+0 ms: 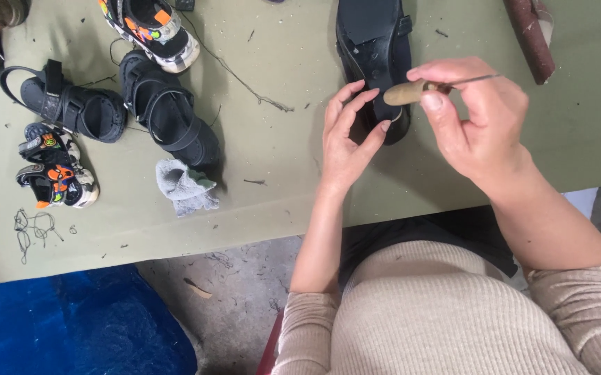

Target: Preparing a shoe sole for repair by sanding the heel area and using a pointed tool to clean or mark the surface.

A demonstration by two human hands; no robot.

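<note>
A black shoe lies sole up on the olive table in front of me. My right hand grips an awl with a tan wooden handle and a thin metal shaft, held just above the shoe's near end. My left hand is spread, its fingertips resting on the near end of the shoe beside the awl handle.
Two black strapped sandals lie at the left, with a small colourful child's sandal and a colourful sneaker. A grey rag and loose thread lie near the table's front edge. A brown roll lies top right.
</note>
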